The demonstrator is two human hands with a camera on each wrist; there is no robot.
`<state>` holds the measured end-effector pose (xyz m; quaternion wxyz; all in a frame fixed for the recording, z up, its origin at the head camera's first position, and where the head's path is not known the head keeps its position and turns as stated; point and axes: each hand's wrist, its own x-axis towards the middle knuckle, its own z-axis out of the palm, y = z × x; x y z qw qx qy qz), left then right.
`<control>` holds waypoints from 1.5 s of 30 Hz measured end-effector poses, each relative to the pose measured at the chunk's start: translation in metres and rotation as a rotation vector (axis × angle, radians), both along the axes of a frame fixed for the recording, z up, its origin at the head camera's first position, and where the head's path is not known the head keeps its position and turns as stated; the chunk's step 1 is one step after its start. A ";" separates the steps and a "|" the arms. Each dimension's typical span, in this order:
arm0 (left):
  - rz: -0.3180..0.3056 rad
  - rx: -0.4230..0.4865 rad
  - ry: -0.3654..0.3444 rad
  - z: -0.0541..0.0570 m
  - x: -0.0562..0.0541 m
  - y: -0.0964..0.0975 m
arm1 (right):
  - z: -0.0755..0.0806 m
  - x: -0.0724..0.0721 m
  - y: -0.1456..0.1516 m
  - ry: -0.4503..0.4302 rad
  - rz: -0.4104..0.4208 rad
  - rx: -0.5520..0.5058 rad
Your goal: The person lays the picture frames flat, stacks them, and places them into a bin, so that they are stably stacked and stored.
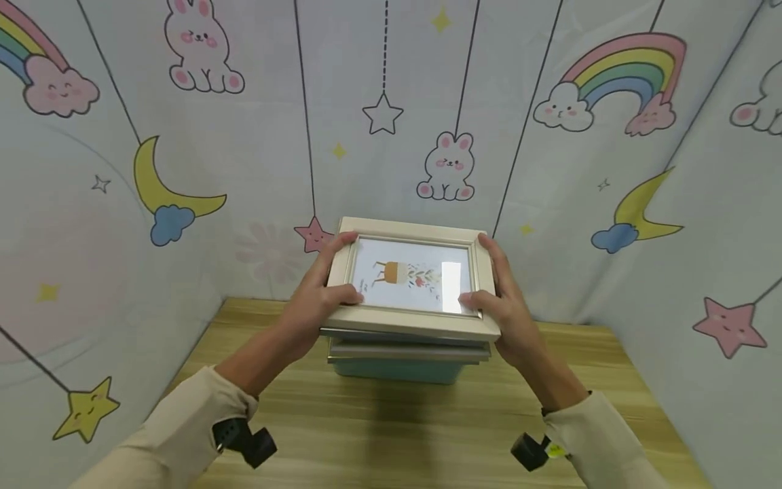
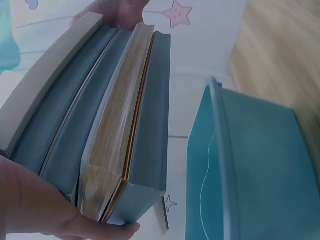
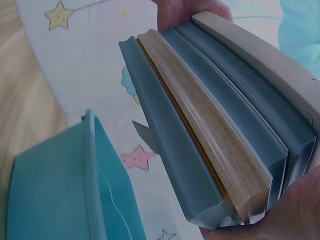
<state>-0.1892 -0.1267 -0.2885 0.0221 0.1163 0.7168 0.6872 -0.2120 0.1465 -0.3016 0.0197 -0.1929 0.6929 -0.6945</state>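
Note:
A stack of several picture frames is held between both hands over a teal plastic bin (image 1: 397, 370). On top lies a cream picture frame (image 1: 421, 326) with a print of flowers in a legged pot behind its glass. Beneath it, the left wrist view shows blue-grey frames (image 2: 150, 125) and a wood-grain frame (image 2: 115, 120). My left hand (image 1: 308, 302) grips the stack's left side, thumb on the top frame's face. On the right side my right hand (image 1: 516, 312) holds it likewise. A thin flap (image 3: 144, 135) juts from the lowest frame. The bin's open rim (image 2: 220, 115) is apart from the stack.
The bin stands on a wood-grain table (image 1: 293, 421). White cloth walls (image 1: 263, 136) printed with rabbits, stars, moons and rainbows enclose the table at the back and both sides. Small black cameras (image 1: 244, 441) are strapped at the wrists.

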 end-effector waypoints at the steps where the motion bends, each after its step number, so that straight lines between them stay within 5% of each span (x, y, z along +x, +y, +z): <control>1: 0.001 0.000 0.005 0.001 -0.006 0.000 | 0.001 -0.006 0.000 0.004 0.003 -0.005; 7: -0.003 0.003 -0.001 -0.007 -0.044 -0.003 | -0.008 -0.044 -0.003 -0.012 0.041 -0.028; 17: 0.027 0.044 -0.059 -0.054 -0.101 -0.005 | -0.046 -0.100 -0.004 -0.069 0.055 0.009; 29: 0.054 0.023 -0.124 -0.068 -0.135 -0.001 | -0.071 -0.130 -0.006 -0.143 0.039 -0.075; 45: 0.050 0.089 -0.263 -0.113 -0.157 -0.008 | -0.108 -0.148 -0.016 -0.226 0.002 -0.056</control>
